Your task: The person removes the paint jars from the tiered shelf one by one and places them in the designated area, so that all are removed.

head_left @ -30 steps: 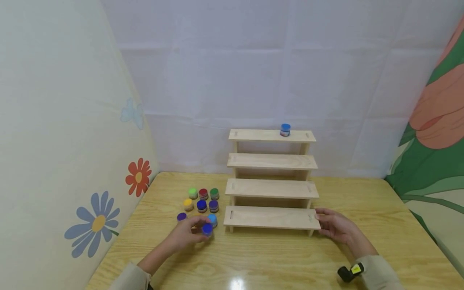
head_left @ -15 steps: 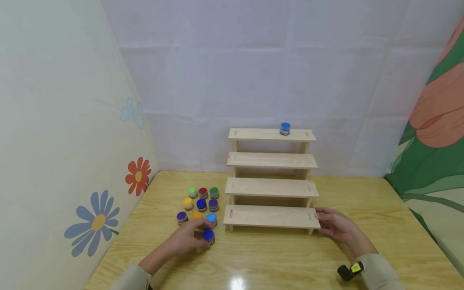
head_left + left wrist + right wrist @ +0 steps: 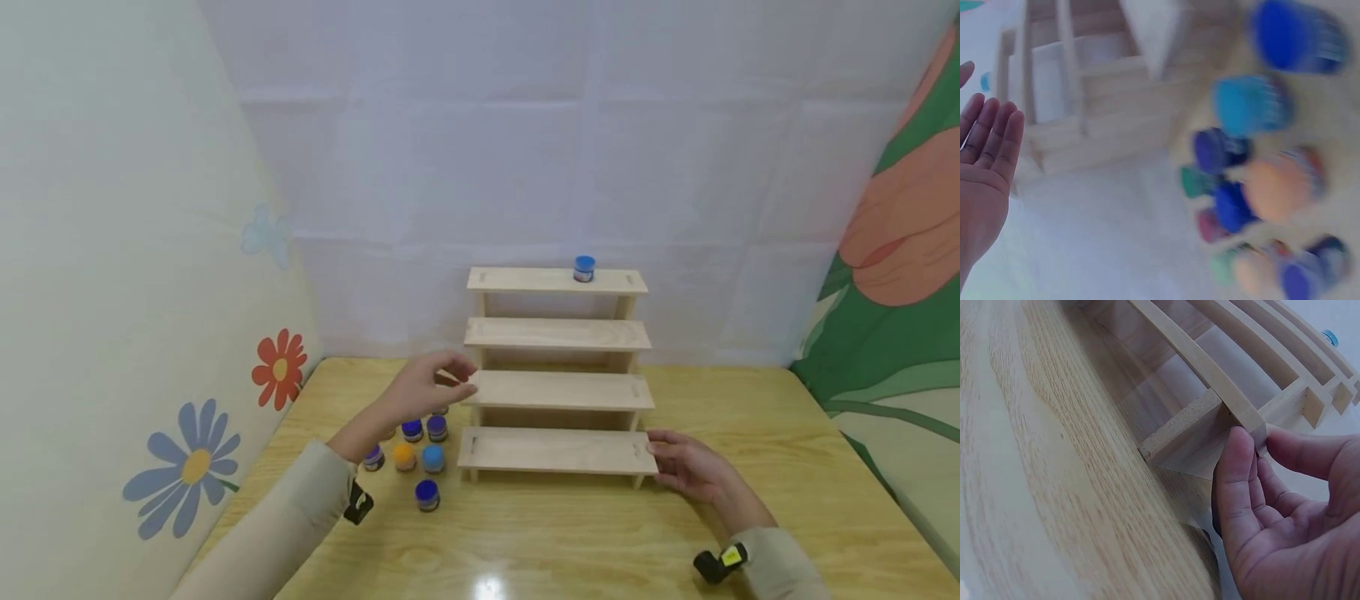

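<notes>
A pale wooden stepped shelf stands on the table. My left hand is raised over the jars, its fingertips near the left end of the second step from the bottom. It holds nothing; the left wrist view shows its fingers extended. With thumb and fingers my right hand pinches the right end of the lowest step. One blue-lidded paint jar sits on the top step, right of its middle. Another paint jar with a dark blue lid stands on the table, in front of the others.
Left of the shelf several small paint jars stand grouped, including a light blue one and an orange one. My left forearm and hand hide some. A white cloth hangs behind the table.
My left hand has set the dark blue jar down in front of the group, let go, and moved up and away toward the shelf. My right hand stays at the lowest step's end.
</notes>
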Available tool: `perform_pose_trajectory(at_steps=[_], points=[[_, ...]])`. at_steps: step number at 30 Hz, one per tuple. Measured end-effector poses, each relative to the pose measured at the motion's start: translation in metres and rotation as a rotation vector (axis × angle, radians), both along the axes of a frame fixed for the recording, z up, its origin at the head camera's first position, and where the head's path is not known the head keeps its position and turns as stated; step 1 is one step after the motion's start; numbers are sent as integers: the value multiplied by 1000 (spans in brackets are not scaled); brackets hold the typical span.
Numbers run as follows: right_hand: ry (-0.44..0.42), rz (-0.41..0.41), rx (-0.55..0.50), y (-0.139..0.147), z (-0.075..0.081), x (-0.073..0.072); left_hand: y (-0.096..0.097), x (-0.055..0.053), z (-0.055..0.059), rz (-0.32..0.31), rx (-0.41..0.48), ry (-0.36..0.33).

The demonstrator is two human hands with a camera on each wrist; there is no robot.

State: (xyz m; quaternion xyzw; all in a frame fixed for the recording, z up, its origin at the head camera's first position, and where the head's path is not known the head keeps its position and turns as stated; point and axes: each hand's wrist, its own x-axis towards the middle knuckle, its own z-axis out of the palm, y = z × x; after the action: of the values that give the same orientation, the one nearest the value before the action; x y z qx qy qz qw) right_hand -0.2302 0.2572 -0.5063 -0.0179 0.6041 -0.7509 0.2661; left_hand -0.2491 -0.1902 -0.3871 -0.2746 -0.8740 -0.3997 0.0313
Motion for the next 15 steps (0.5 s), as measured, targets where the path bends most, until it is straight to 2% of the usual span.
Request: perform_pose_trajectory(at_steps=[7, 10, 15], points=[[8, 1, 2, -2, 0, 0, 35, -37, 31, -20, -1, 23], [8, 3, -4, -2, 0, 1, 48, -51, 40, -24, -12, 35], [8, 2, -11, -2, 1, 0, 71, -71, 53, 0, -14, 15]])
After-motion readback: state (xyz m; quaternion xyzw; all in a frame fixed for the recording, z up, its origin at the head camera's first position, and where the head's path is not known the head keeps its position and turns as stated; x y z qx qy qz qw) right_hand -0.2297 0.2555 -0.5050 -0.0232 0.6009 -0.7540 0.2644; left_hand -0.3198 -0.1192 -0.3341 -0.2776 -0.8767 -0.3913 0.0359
